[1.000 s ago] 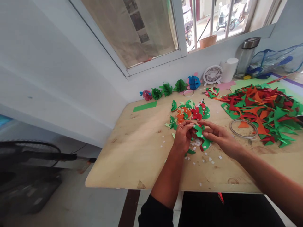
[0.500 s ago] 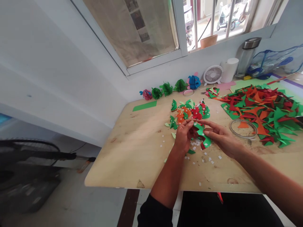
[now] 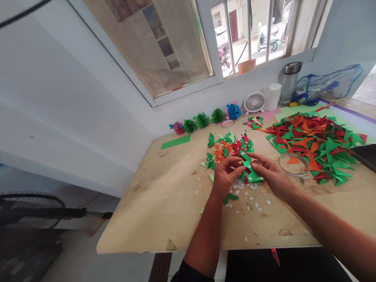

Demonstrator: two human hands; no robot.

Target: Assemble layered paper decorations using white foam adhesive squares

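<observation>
the green paper cutout [image 3: 247,161] is between the person's two hands, over the wooden surface [image 3: 147,211]. its long axis runs mainly away from the person, leaning a little: the narrow end points toward the window wall, and the other end comes back toward the near edge and slants right. its outline zigzags along that length, and small white squares are stuck on it. a dark red paper piece [image 3: 246,179] shows against its lower part; whether the two are joined cannot be told.

the left hand [image 3: 225,175] has its thumb and forefinger clamped on the cutout's left side. the right hand [image 3: 272,172] has its fingers closed on the right side, thumb on the near face and forefinger reaching toward the narrow end.

below the hands lie loose white paper squares [image 3: 252,187]. just beyond are orange paper cutouts [image 3: 219,152] and red paper cutouts [image 3: 236,147], dotted with white squares too. to the right, a tape roll [image 3: 298,174] lies flat, beside a heap of paper scraps [image 3: 315,137] in red, orange and green.
</observation>
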